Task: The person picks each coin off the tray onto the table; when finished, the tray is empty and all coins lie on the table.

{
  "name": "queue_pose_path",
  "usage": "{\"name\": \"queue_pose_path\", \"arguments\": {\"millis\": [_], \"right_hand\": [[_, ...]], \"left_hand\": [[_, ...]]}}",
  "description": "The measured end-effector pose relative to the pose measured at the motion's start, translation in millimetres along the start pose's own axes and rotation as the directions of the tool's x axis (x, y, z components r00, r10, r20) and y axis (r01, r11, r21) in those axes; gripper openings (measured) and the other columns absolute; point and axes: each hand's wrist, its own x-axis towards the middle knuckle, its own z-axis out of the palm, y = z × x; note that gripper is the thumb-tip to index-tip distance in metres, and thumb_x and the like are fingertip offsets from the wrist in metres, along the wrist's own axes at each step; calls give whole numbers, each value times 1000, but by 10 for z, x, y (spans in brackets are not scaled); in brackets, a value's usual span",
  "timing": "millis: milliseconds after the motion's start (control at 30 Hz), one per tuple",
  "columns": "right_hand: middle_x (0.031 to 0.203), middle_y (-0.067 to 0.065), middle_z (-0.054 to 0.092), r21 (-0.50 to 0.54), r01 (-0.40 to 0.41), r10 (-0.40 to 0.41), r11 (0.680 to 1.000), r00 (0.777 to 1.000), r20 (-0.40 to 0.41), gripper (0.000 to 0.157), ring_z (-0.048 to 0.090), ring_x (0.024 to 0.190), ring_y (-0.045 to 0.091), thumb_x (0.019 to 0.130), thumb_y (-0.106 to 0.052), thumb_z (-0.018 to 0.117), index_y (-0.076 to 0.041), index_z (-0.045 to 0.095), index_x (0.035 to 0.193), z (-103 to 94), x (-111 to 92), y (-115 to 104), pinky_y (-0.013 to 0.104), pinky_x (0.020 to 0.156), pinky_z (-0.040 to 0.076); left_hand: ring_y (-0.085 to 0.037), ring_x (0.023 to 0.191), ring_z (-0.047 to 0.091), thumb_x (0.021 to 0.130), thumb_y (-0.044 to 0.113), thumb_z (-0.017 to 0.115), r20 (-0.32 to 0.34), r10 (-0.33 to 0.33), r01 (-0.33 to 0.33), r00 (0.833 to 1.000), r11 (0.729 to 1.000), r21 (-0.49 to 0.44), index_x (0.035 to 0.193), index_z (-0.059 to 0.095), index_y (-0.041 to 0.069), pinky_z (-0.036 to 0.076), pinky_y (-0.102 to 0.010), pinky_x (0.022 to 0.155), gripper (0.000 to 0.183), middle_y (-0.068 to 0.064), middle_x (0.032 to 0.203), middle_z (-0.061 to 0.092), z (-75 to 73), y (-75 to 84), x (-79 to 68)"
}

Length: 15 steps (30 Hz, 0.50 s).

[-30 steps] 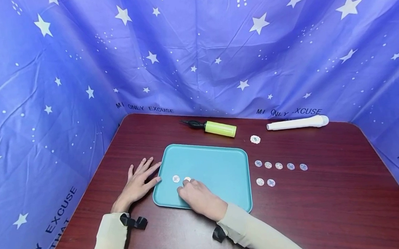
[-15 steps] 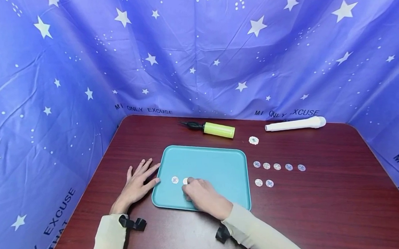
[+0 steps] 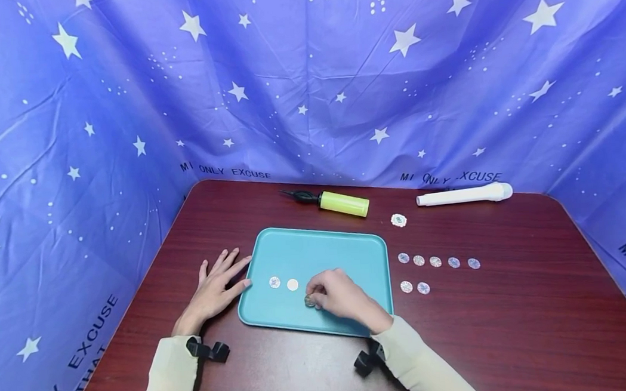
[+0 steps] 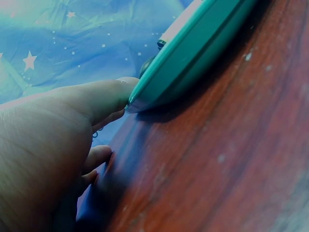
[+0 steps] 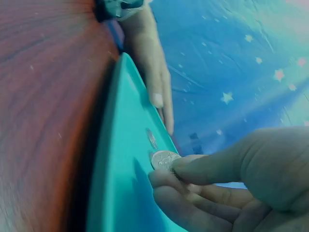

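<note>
My right hand (image 3: 343, 292) pinches a silvery coin (image 3: 310, 301) between thumb and fingertips, above the teal tray (image 3: 327, 248). In the right wrist view the coin (image 5: 164, 159) is tilted, its patterned face partly showing beyond the thumb. On the tray's left part lie a patterned coin (image 3: 275, 283) and a plain pale disc (image 3: 293, 285), side by side. My left hand (image 3: 214, 294) rests at the tray's left edge with fingers spread; the left wrist view has its thumb (image 4: 108, 99) touching the tray's rim (image 4: 178, 63).
Right of the tray, several coins lie in a longer row (image 3: 435, 262) and a pair (image 3: 423, 288). Behind them are a scalloped white token (image 3: 399, 220), a yellow-green hand pump (image 3: 344, 204) and a white microphone-shaped stick (image 3: 463, 194). A starry blue curtain (image 3: 305, 70) borders the table.
My right hand has drawn back to the right from beside the pale disc, and a coin now shows in its fingers. The pale disc has come into full view. My left hand stays put.
</note>
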Motion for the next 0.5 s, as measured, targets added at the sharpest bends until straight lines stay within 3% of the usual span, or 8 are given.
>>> {"name": "queue_pose_path", "arguments": {"millis": [233, 500], "right_hand": [[75, 9, 76, 257, -100, 102, 961, 995, 6, 16, 70, 62, 11, 92, 1, 61, -1, 77, 92, -165, -104, 164, 21, 56, 56], [77, 18, 75, 394, -149, 177, 907, 984, -36, 14, 72, 64, 14, 92, 0, 64, 5, 76, 97, -337, -231, 345, 26, 59, 60]], "left_hand": [[-44, 154, 21, 95, 42, 64, -5, 1, -1, 1000, 1000, 3, 148, 51, 26, -2, -73, 116, 57, -16, 162, 35, 1, -6, -2], [-43, 154, 21, 95, 42, 64, -4, 5, -5, 1000, 1000, 2, 148, 51, 26, -2, -73, 116, 57, -16, 162, 35, 8, -9, -5]]}}
